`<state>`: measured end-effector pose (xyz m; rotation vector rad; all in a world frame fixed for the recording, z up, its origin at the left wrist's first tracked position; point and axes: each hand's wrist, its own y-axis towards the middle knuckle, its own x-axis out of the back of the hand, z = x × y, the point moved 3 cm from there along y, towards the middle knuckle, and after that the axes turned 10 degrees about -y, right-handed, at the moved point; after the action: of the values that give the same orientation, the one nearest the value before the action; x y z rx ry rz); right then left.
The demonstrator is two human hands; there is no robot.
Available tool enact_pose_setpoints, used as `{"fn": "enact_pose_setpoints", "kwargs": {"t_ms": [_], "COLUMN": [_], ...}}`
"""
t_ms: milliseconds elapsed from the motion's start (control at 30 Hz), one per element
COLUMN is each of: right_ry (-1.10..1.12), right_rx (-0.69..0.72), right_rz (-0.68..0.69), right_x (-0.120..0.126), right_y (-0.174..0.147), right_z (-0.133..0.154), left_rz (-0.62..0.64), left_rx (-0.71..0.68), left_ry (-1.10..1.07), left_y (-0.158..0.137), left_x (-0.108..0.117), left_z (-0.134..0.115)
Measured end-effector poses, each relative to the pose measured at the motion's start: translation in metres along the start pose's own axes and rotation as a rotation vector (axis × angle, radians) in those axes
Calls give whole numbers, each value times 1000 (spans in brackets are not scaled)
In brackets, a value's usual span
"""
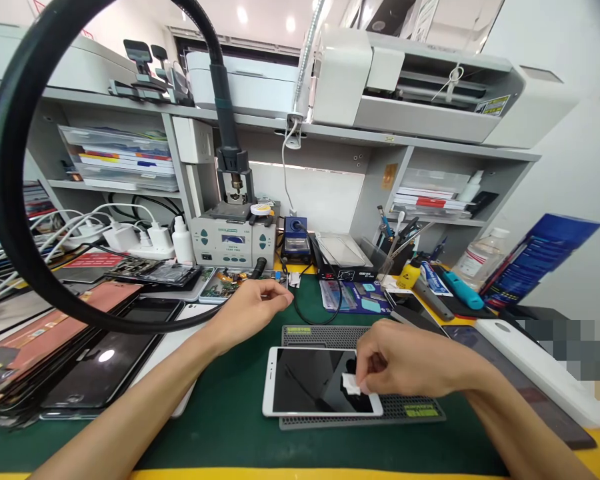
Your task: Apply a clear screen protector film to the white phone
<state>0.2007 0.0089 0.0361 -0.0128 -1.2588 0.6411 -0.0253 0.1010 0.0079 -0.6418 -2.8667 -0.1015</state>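
Note:
A white phone [310, 381] with a dark screen lies face up, sideways, across a grey perforated mat [410, 408]. My right hand [395, 360] is closed over the right end of the phone, its fingertips pinching a small white wipe [351, 383] against or just above the glass. My left hand [253, 305] reaches forward beyond the phone's upper left, thumb and fingers pressed together. A small white piece [294, 279] shows close to those fingertips; whether they hold it I cannot tell.
A black hose [10, 200] loops above my left arm from the hot-air station [237, 240]. Stacked phones and tablets [115, 353] lie to the left. Tool holders [405, 247], a clear bottle [483, 257] and a long white device [540, 373] stand or lie on the right.

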Motion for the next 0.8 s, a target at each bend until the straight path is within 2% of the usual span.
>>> {"fn": "enact_pose_setpoints", "kwargs": {"t_ms": [167, 233, 333, 433, 600, 800], "right_ry": [77, 135, 139, 109, 83, 54], "right_rx": [133, 121, 28, -35, -107, -87], "right_rz": [201, 136, -17, -77, -268, -197], "right_x": [-6, 1, 10, 11, 14, 12], "right_y": [-10, -11, -9, -4, 3, 8], "right_z": [-1, -6, -12, -14, -18, -23], "left_rz": [4, 3, 6, 10, 4, 6], "left_rx": [0, 1, -2, -3, -3, 0], "left_ry": [10, 10, 8, 6, 5, 6], "left_y": [1, 1, 0, 0, 0, -1], "left_x": [-1, -1, -1, 0, 1, 0], "left_z": [-1, 0, 0, -1, -1, -3]}}
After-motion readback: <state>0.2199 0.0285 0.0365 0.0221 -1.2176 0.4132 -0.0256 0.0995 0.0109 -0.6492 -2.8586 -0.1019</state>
